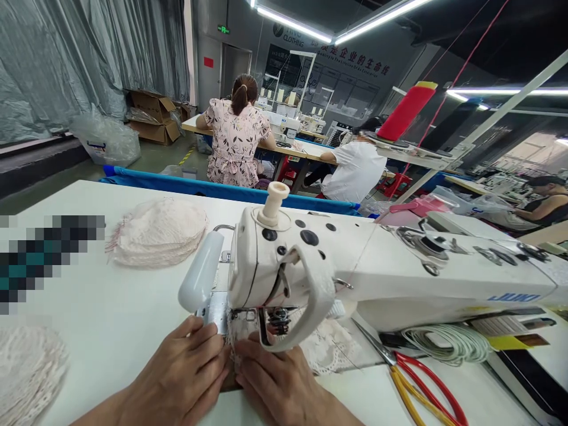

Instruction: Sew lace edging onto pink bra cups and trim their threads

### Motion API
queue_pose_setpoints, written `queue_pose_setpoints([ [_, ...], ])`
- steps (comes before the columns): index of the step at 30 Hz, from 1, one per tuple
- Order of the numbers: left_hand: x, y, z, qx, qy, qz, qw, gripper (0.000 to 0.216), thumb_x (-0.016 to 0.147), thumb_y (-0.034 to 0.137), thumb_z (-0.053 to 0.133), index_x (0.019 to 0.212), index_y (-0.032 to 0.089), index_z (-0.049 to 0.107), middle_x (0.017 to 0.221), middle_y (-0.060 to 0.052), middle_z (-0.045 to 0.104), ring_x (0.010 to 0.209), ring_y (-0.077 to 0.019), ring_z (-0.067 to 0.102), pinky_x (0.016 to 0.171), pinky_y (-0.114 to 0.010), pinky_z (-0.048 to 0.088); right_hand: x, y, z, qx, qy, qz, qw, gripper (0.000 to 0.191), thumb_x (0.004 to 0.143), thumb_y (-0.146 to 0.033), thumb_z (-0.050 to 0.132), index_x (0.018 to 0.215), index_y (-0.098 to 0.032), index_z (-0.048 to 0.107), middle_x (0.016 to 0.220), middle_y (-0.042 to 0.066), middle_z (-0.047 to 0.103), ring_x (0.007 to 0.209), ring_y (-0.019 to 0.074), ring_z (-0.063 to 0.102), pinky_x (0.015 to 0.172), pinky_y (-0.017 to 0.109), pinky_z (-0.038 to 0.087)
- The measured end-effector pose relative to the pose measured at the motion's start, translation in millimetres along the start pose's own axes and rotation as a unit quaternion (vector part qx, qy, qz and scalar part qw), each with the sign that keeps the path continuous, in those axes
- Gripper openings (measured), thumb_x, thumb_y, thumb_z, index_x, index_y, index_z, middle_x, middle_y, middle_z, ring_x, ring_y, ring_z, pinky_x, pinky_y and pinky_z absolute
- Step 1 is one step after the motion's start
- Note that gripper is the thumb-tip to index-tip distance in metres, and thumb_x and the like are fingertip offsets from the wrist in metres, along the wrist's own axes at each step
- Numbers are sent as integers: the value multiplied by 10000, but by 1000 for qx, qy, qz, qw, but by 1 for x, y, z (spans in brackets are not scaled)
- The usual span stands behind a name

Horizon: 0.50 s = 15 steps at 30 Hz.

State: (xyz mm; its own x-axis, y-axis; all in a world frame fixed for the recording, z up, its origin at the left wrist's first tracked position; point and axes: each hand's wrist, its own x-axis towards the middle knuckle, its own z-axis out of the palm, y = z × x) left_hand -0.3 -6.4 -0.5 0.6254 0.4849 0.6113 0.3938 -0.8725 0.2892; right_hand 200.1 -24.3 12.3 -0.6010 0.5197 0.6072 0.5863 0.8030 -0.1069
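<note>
A white sewing machine (381,260) with a pale lamp-like piece (200,272) on its left end stands in front of me. White lace fabric (335,349) lies under its head and spreads out to the right. My left hand (195,367) is beside the metal plate (218,312), its fingers curled and pressed together at the fabric's left edge. Close against it, my right hand (277,378) has bent fingers on the lace below the needle area. The machine's curved white guard (317,296) hides some right fingertips, and the fingers cover the gripped edge.
Stacks of lace pieces lie at the back (157,234) and front left (29,376). Scissors (426,390) with red and yellow handles and a coil of pale cord (448,343) lie right. A red thread cone (406,111) stands above. Several people sit beyond the blue cloth edge (231,188).
</note>
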Motion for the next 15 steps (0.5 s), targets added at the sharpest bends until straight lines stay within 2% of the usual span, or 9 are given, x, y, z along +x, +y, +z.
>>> queue_pose_setpoints([
  [4,0,1,0,13,10,-5,1000,172,852,55,489,855,140,639,778,-16,631,811,-165,556,782,-351,366,1,1,-1,-8,-6,-19,1000,153,905,-114,475,870,-117,624,976,65,706,755,155,622,746,326,479],
  [9,0,1,-1,41,18,4,999,129,868,130,544,950,140,643,885,-34,670,965,-176,565,977,-378,308,0,1,1,-10,-15,-34,999,136,887,-112,493,842,-121,620,978,64,704,733,140,625,707,305,483],
  [15,-2,0,1,60,8,46,997,176,870,84,485,831,150,643,828,-28,687,912,-153,601,1028,-359,316,-1,-1,1,-11,-20,-24,999,99,877,-167,527,824,-148,609,935,34,705,728,133,619,715,300,463],
])
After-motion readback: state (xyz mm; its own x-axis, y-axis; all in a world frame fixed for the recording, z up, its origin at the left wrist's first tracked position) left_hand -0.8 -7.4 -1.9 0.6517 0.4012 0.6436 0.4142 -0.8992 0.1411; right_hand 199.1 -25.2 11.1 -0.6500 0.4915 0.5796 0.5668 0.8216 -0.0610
